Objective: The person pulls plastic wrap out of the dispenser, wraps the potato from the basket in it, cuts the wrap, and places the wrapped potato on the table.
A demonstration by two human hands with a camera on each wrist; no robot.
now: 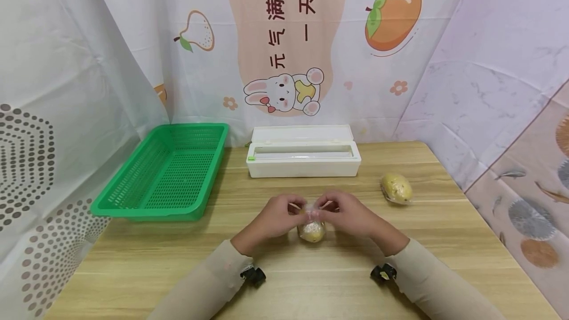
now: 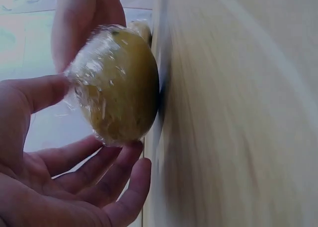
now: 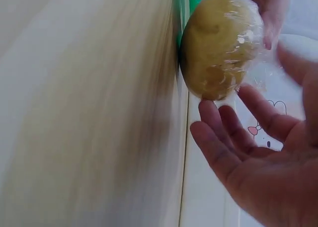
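A yellow potato (image 1: pixel 312 232) in clear plastic wrap (image 2: pixel 92 70) sits on the wooden table, between the two hands. My left hand (image 1: pixel 282 216) pinches the wrap at the top of the potato, its thumb on the film and its other fingers against the potato's far side in the left wrist view. From the other side my right hand (image 1: pixel 347 215) holds the gathered wrap. In the right wrist view its fingertips touch the potato's lower end, and its thumb is blurred near the loose film. A second wrapped potato (image 1: pixel 397 188) lies apart to the right.
Behind the hands stands a white plastic-wrap dispenser box (image 1: pixel 304 168) with its lid raised. At the back left is a green perforated basket (image 1: pixel 202 206). A printed curtain (image 1: pixel 200 83) hangs along the table's (image 1: pixel 284 285) back edge.
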